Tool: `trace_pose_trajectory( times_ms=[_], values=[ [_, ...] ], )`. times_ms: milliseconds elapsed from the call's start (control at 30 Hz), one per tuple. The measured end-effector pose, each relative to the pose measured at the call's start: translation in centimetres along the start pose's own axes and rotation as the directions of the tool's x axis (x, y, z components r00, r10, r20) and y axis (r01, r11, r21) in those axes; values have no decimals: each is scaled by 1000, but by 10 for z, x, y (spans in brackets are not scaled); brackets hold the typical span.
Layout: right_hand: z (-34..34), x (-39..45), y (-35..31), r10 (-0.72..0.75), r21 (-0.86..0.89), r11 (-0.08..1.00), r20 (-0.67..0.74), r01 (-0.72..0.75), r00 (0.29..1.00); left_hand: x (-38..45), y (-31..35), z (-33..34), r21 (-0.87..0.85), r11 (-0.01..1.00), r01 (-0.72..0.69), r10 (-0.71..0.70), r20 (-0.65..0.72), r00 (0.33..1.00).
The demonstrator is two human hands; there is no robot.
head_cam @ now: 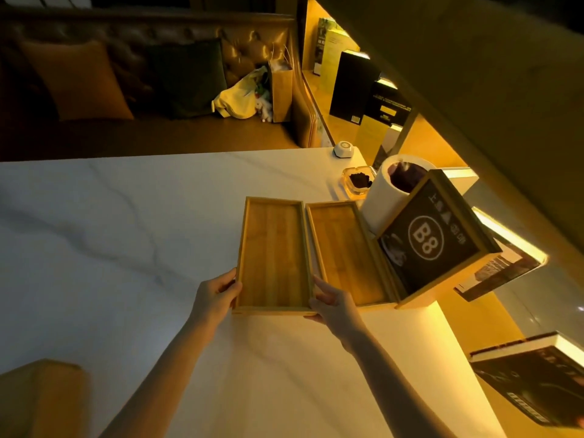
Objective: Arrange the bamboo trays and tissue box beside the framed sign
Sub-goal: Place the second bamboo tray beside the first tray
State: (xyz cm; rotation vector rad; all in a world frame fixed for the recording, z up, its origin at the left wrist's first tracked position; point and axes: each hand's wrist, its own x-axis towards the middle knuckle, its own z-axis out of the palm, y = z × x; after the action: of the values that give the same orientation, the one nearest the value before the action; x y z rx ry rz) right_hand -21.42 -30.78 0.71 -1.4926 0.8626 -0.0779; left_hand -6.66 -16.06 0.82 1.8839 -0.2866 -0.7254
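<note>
Two long bamboo trays lie side by side on the white marble table. My left hand grips the near left corner of the left tray, and my right hand holds that tray's near right corner, between the two trays. The right tray rests against the framed sign, a dark panel marked "B8" in a wooden frame, standing tilted. Behind the sign stands a white cylindrical tissue holder with a dark opening on top.
A glass ashtray and a small white call button sit near the table's far right corner. Lit shelves with dark boxes line the right wall. A leather sofa with cushions and bags stands beyond the table. Books lie at right.
</note>
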Motion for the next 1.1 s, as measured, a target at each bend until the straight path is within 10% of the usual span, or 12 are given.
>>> trace_pose_trajectory(
  times_ms=[733, 1100],
  values=[
    [12, 30, 24, -66, -280, 959, -82, 40, 994, 32, -29, 15, 163, 986, 21, -18, -24, 1000],
    [23, 29, 37, -135, -683, 727, -239, -68, 962, 35, -47, 23, 344, 937, -63, 85, -49, 995]
  ],
)
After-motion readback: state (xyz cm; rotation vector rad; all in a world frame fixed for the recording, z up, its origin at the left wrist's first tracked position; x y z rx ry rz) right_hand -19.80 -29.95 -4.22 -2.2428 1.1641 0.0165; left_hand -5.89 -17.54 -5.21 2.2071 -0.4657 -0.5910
